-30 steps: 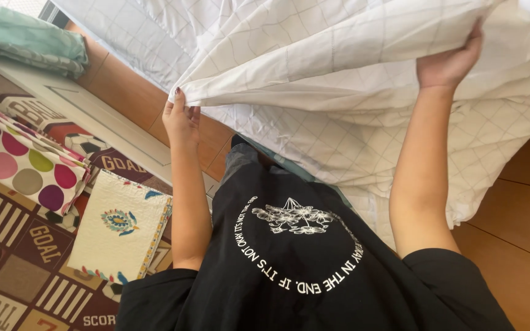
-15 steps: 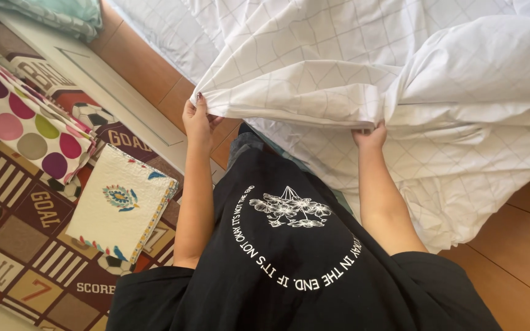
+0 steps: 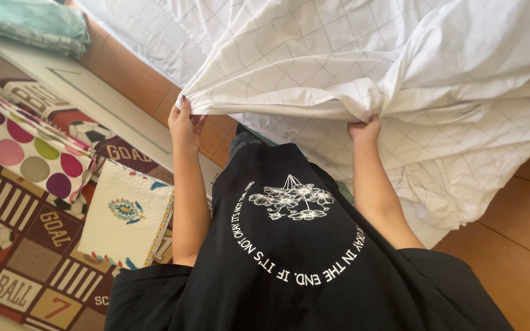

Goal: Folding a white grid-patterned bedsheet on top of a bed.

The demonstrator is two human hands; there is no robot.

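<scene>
Nearest, at seven o'clock, a cream embroidered cloth [image 3: 127,214] lies on a patterned football rug [image 3: 26,245], with a polka-dot fabric [image 3: 26,150] at nine o'clock beside it. Wooden floor [image 3: 522,233] shows at four o'clock. Both forearms reach straight forward. The left hand [image 3: 185,119], at eleven o'clock, pinches the edge of the white grid-patterned sheet [image 3: 351,61], fingers curled over it. The right hand [image 3: 364,130], at one o'clock, is closed around a bunched fold. Farther off, the sheet spreads across twelve to three o'clock. A folded teal cloth [image 3: 32,24] sits at ten o'clock.
</scene>
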